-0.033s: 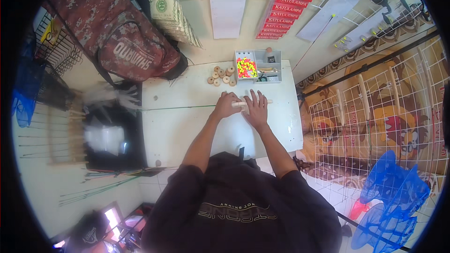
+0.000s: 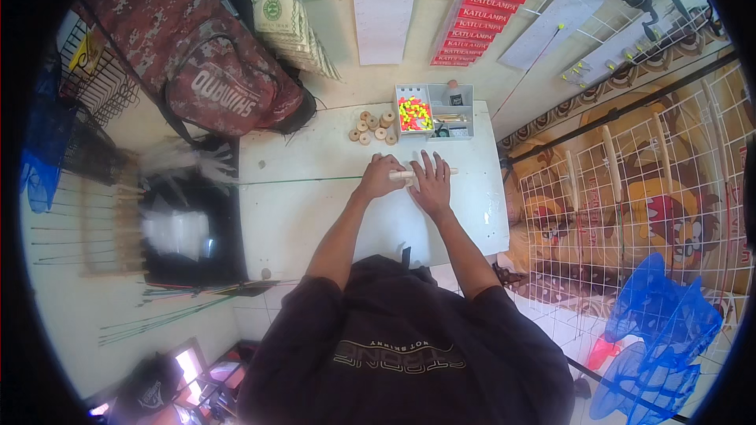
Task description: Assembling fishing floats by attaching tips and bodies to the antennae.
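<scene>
A thin green fishing rod [image 2: 299, 180] lies crosswise over the white table, its pale wooden handle [image 2: 400, 175] toward the right. My left hand [image 2: 379, 178] is closed around it where the green shaft meets the handle; the fingers hide that part. Over the handle's right portion my right hand [image 2: 431, 186] rests with fingers stretched out and apart, touching it. The narrow handle end [image 2: 453, 171] sticks out past those fingers. Beyond my hands, several cork rings [image 2: 365, 126] sit in a loose group.
A grey divided box [image 2: 463, 132] with yellow and red small pieces [image 2: 413, 113] and a small bottle [image 2: 454, 96] stands at the table's [image 2: 307, 228] far side. A camouflage bag [image 2: 220, 90] hangs left. Wire grid racks [image 2: 583, 197] and blue nets [image 2: 654, 307] are on the right.
</scene>
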### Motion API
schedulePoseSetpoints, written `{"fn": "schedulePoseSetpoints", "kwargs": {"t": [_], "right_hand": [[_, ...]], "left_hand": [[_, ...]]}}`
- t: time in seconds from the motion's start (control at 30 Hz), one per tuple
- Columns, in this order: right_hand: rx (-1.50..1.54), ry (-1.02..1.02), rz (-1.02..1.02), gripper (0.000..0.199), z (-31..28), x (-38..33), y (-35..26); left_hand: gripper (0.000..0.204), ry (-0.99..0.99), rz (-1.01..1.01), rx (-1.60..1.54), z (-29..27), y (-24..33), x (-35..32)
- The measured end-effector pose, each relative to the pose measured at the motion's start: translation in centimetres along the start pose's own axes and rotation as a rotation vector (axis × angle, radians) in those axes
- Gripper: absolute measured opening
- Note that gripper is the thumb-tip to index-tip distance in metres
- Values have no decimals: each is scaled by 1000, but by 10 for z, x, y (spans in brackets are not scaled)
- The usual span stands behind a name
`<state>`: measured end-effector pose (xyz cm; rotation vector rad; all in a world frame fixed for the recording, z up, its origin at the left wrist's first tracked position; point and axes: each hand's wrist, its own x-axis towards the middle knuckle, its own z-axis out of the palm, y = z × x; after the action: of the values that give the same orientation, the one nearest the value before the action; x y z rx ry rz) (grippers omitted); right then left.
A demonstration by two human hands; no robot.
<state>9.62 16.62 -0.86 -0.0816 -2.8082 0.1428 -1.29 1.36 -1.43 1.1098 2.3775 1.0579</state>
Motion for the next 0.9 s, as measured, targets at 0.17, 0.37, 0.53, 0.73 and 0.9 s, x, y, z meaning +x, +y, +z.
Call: {"fn": "schedulePoseSetpoints", "kwargs": {"t": [0.17,0.37,0.53,0.73,0.9], "right_hand": [[26,-7,-9,52,-3,-2,3],[69,51,-30,47,-10,2,2],[58,11,-92,46,-12,2,7],[129,-50,-70,54,-20,-1,4],[210,-154,-79,64,-12,-6,-1]], "left_hand": [[32,-12,-18,1,-5,4,-2],[33,35,-5,11,-11,12,-2],[32,62,80,43,-14,15,-6],[30,113,146,186,-11,17,-4],[34,128,101,293,8,7,-13]]}}
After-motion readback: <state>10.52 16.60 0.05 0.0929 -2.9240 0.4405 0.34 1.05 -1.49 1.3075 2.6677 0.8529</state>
